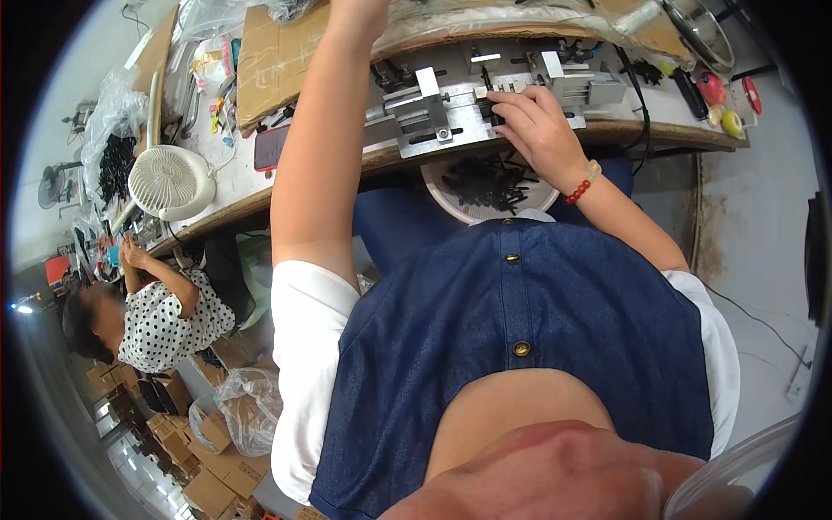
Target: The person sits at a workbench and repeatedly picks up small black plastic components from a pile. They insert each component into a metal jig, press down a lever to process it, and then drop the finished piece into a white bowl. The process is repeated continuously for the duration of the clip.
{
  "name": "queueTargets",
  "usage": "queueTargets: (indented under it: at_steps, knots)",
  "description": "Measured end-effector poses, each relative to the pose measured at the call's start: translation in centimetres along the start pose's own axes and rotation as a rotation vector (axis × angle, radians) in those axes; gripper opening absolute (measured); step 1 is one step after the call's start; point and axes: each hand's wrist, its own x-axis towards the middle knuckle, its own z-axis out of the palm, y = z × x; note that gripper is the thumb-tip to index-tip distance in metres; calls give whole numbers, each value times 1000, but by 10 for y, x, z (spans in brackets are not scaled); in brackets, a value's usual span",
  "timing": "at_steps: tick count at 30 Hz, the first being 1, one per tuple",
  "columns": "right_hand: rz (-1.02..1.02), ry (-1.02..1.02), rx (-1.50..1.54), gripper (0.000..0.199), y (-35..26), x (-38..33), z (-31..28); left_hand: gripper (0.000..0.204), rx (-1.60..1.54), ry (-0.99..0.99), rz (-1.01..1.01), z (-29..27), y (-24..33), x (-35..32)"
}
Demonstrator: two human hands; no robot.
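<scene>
Curling the right hand (pixel 544 132) half-closed, touching a black part (pixel 486 109) on the jig (pixel 468 135) at 1 o'clock, without showing if gripping. Hiding the left hand's state beyond the top edge near 12. Probably needing light, square seating.

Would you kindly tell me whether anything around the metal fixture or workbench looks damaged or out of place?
Nothing looks spilled or askew at the metal fixture under the right hand. Near the right end of the workbench, brown blotches mark the pale wall; they look odd against its plainer surface.
</scene>
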Motion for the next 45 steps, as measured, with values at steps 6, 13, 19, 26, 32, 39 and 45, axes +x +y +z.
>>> queueTargets:
  at_steps: [6, 13, 19, 26, 32, 39, 45]
  knots:
    - [-18, 90, 73, 26, 21, 19, -19, 31, -144, 51, 88, -4, -2, -21]
    - [-18, 154, -201, 22, 139, 101, -70, 23, 173, 36, 156, 39, 3, -149]
    - [51, -68, -23, 16, 153, 115, -71, 28, 719, -31, 401, 54, -62, -210]
    - [81, 327, -36, 12, 149, 94, -62, 24, 830, -35, 394, 62, -87, -205]
    - [347, 422, 640, 12, 111, 83, -66, 27, 886, -32, 455, 68, -85, -204]
    - [456, 243, 935, 18, 35, 41, -64, 35, 919, -12, 451, 69, -83, -207]
    - [210, 87, 514, 22, 4, -3, -43, 35, 855, -29, 454, 58, -49, -184]
